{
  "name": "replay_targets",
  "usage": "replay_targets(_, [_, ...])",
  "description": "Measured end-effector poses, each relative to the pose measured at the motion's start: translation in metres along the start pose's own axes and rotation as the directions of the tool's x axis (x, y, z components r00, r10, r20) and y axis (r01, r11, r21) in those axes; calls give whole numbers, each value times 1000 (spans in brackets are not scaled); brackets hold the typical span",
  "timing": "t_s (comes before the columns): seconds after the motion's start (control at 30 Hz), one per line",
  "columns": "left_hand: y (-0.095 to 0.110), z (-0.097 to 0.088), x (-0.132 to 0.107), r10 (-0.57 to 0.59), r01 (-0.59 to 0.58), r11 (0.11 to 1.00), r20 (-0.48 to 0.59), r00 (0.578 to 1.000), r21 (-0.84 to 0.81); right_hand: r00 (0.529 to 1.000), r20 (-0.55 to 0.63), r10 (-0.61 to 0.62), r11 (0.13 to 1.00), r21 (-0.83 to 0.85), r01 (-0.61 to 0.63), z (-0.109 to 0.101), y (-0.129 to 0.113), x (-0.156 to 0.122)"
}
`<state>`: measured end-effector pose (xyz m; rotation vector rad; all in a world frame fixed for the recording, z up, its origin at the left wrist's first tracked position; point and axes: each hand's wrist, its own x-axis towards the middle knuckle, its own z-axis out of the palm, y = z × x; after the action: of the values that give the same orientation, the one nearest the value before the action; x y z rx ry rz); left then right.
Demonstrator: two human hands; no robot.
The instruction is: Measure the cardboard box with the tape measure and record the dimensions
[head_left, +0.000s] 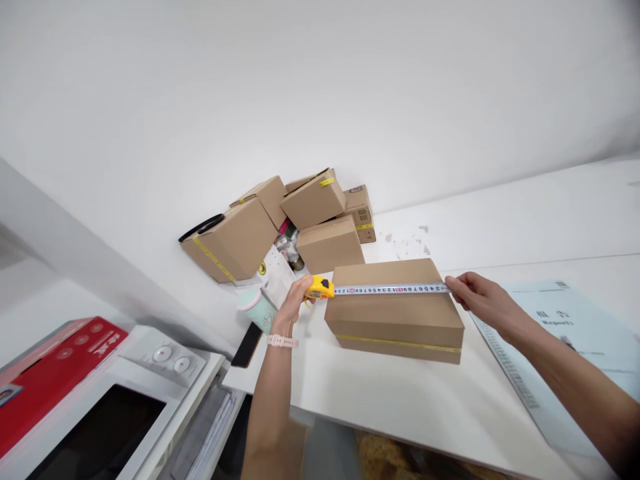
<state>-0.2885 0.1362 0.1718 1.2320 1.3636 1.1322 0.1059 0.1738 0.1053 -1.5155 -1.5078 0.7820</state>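
Carton (395, 317) apparently being measured | left hand (294, 301) grips tape measure (319, 287), right hand (475, 297) pinches blade (385, 290) end | next, reading likely calls for taut, straight blade

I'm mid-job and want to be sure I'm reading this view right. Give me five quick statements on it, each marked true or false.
1. The left hand holds the yellow tape measure. True.
2. The tape measure's blade runs across the top of the nearest box. True.
3. The right hand grips the pink-lidded cup. False: the right hand holds the blade's other end at the box's right edge; the pink-lidded cup is over by the left hand.
4. A pink band is on the left wrist. True.
5. The pale blue sheet lies left of the box. False: the pale blue sheet is on its right.
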Motion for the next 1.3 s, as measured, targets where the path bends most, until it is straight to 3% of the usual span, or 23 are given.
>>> replay_targets(0.13, [2,48,-62,-28,40,998,255,966,-42,999,41,-14,992,126,9,-10,-19,21])
replay_targets(0.2, [-10,83,-91,-105,139,989,402,909,-54,989,105,-105,990,105,94,-4,-31,37])
replay_targets(0.23, [-18,102,-100,-143,227,968,507,850,-107,977,151,-150,986,92,137,2,-37,47])
replay_targets(0.27, [-26,118,-106,-136,278,944,560,818,-176,962,199,-188,982,71,177,9,-43,56])
replay_targets(0.33, [-38,145,-108,-67,272,894,492,868,-357,936,273,-222,972,-7,233,25,-53,75])
replay_targets(0.4, [-43,160,-101,-30,228,851,389,921,-473,924,323,-205,962,-106,251,40,-59,90])
replay_targets(0.53, [-42,166,-88,-59,235,818,331,942,-526,917,365,-159,935,-242,258,59,-63,103])
replay_targets(0.7, [-39,170,-94,-117,278,794,313,942,-541,927,351,-134,898,-353,264,65,-59,103])
replay_targets(0.97, [-49,194,-108,-100,242,775,265,959,-583,923,353,-154,895,-346,282,63,-53,102])
replay_targets(1.3, [-52,197,-110,-124,260,761,261,957,-594,932,322,-165,911,-313,270,66,-49,104])
